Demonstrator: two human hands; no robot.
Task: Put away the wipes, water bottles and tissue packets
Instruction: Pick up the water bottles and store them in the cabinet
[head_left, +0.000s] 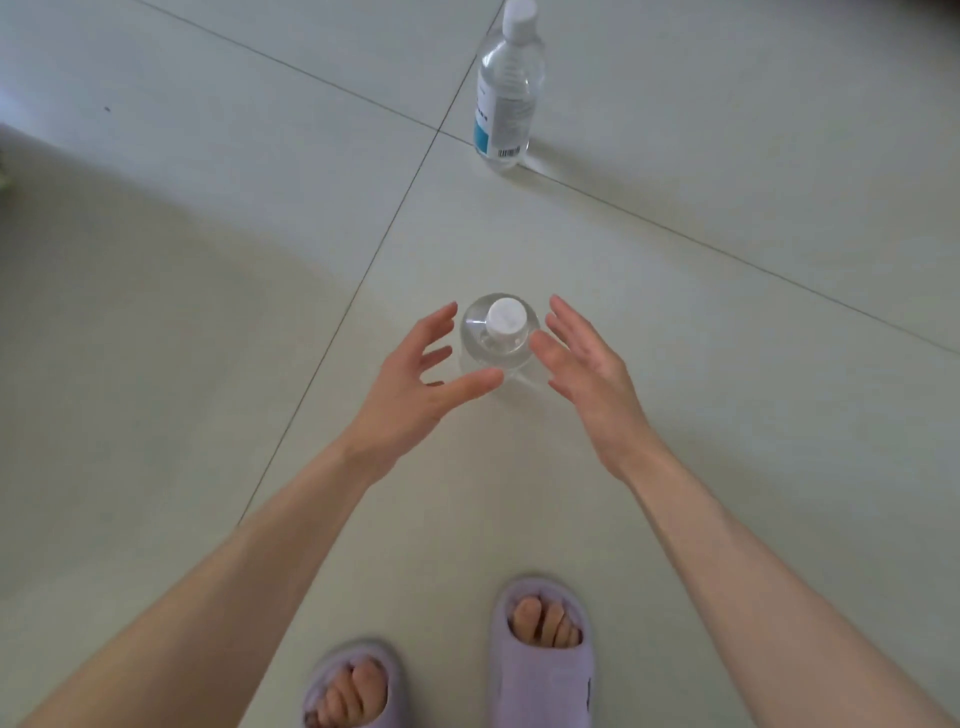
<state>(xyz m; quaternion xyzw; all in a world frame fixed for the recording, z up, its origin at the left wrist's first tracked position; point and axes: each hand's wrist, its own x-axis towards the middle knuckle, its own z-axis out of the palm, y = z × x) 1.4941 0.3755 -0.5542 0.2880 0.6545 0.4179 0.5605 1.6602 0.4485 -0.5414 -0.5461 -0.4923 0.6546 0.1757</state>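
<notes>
Both spread, holding nothing: left hand (415, 387) and right hand (589, 374) flank near bottle (500, 332) on floor (208, 270) | far bottle (508, 98) well apart | seems full: heavy, slick, rigid; grasp its body

floor (675, 467): bare around near bottle (498, 332) | far bottle (509, 88): well apart
</notes>
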